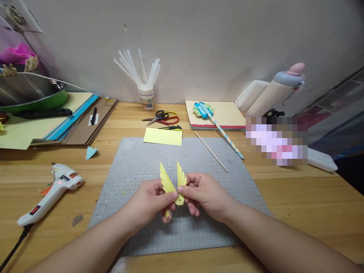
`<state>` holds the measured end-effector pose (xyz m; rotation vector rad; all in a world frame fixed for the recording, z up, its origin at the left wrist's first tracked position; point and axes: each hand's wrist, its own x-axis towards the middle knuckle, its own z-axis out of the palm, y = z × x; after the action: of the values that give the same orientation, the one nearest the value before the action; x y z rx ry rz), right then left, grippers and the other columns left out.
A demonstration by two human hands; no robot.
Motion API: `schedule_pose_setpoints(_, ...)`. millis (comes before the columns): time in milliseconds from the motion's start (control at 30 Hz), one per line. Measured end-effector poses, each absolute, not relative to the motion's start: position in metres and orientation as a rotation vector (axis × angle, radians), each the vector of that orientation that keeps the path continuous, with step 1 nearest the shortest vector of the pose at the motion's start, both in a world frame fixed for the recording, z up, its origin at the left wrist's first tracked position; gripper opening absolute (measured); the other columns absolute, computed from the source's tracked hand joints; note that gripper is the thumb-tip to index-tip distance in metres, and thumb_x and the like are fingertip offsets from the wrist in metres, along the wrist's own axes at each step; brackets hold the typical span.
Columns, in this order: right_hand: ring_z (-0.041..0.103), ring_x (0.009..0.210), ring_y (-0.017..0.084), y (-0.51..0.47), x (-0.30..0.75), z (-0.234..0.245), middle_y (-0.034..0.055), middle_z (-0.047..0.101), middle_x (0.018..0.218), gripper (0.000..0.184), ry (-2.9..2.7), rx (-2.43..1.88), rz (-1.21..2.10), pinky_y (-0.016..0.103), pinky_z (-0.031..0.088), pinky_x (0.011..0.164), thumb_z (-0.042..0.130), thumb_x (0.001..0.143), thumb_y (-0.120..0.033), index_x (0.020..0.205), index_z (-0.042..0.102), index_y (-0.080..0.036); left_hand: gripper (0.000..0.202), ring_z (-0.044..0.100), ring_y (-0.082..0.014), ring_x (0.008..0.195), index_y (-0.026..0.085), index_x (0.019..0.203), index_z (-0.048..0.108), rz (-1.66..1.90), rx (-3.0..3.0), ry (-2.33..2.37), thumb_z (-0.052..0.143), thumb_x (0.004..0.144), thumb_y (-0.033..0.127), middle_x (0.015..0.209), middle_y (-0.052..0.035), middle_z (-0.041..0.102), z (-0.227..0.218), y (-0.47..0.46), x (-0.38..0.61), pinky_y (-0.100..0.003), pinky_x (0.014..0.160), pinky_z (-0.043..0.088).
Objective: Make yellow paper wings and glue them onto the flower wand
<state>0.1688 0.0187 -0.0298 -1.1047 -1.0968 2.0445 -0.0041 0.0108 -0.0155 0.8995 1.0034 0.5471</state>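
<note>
A pleated yellow paper piece (168,181) is held up over the grey cutting mat (136,167), its two pointed wings spread in a V. My left hand (156,198) pinches the left wing near its base, thumb in front. On the other side, my right hand (203,192) grips the right wing between thumb and fingers. The wings meet at a small rounded bottom with a dark spot. A short yellow end sticks out below my left fingers; its link to the paper is hidden. Beyond the hands lies a flat yellow paper sheet (162,136).
A white glue gun (52,193) lies left of the mat. Scissors (159,118) and a utility knife (172,128) lie behind it. A thin wooden stick (211,152) and a striped stick with a blue paper flower (223,133) are at right. A cup (147,99) holds white sticks.
</note>
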Motion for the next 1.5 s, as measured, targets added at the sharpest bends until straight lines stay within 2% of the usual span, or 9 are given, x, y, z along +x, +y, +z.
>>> schedule_pose_setpoints(367,0.051,0.035,0.005,0.023,0.172,-0.030,-0.0052,0.056,0.053,0.032,-1.140,-1.060,2.135,0.013,0.039,0.032,0.071,0.070,-0.039,0.076,0.053,-0.013,0.033,0.051,-0.0074,0.039,0.012,0.075,0.058,0.488,0.939,0.966,0.071,0.066,0.041,0.056,0.0028,0.056,-0.018,0.012,-0.007,-0.020,0.042,0.042)
schedule_pose_setpoints(567,0.053,0.039,0.005,0.024,0.171,-0.029,-0.0055,0.056,0.056,0.033,-1.091,-1.009,1.977,0.014,0.041,0.035,0.073,0.069,-0.040,0.077,0.053,-0.014,0.032,0.054,-0.0087,0.047,0.012,0.075,0.057,0.629,0.923,1.001,0.072,0.068,0.040,0.061,0.0017,0.057,-0.014,0.014,-0.007,-0.021,0.046,0.045)
schedule_pose_setpoints(733,0.054,0.047,0.006,0.021,0.166,-0.026,-0.0036,0.060,0.067,0.036,-0.907,-0.933,1.942,0.014,0.043,0.039,0.076,0.067,-0.035,0.089,0.055,-0.016,0.027,0.052,-0.0076,0.049,0.012,0.075,0.057,0.778,0.836,1.012,0.071,0.071,0.035,0.062,0.0015,0.057,-0.017,0.016,-0.008,-0.020,0.046,0.043)
schedule_pose_setpoints(800,0.056,0.049,0.006,0.019,0.163,-0.025,-0.0019,0.061,0.070,0.034,-0.877,-0.938,1.947,0.014,0.045,0.041,0.076,0.068,-0.035,0.087,0.056,-0.015,0.024,0.052,-0.0070,0.050,0.012,0.077,0.058,0.829,0.783,1.014,0.070,0.073,0.033,0.065,0.0007,0.058,-0.018,0.017,-0.009,-0.019,0.047,0.043)
schedule_pose_setpoints(933,0.057,0.049,0.006,0.015,0.162,-0.027,0.0011,0.063,0.071,0.030,-0.814,-0.894,2.092,0.014,0.047,0.041,0.068,0.076,-0.040,0.081,0.058,-0.012,0.023,0.048,-0.0055,0.049,0.012,0.075,0.058,0.809,0.773,0.966,0.069,0.074,0.033,0.063,0.0015,0.057,-0.018,0.017,-0.009,-0.017,0.046,0.039)
schedule_pose_setpoints(1133,0.060,0.050,0.005,0.017,0.168,-0.027,0.0018,0.065,0.073,0.025,-0.613,-0.755,2.390,0.013,0.050,0.043,0.064,0.081,-0.037,0.084,0.057,-0.012,0.024,0.035,-0.0045,0.044,0.014,0.075,0.057,0.835,0.773,0.944,0.067,0.076,0.036,0.047,0.0070,0.042,-0.014,0.014,-0.009,-0.016,0.041,0.030)
schedule_pose_setpoints(1333,0.060,0.043,0.007,0.016,0.170,-0.027,0.0027,0.065,0.061,0.029,-0.483,-0.709,2.535,0.011,0.045,0.035,0.057,0.086,-0.039,0.079,0.058,-0.011,0.025,0.034,-0.0054,0.045,0.016,0.078,0.058,0.890,0.770,0.975,0.069,0.073,0.037,0.048,0.0072,0.043,-0.012,0.013,-0.008,-0.017,0.041,0.030)
schedule_pose_setpoints(1500,0.064,0.051,0.009,0.016,0.169,-0.029,0.0048,0.068,0.071,0.026,-0.435,-0.573,2.572,0.013,0.049,0.038,0.058,0.086,-0.034,0.091,0.061,-0.008,0.026,0.034,-0.0053,0.045,0.015,0.076,0.059,0.857,0.848,1.008,0.068,0.072,0.038,0.048,0.0066,0.044,-0.014,0.012,-0.008,-0.017,0.042,0.029)
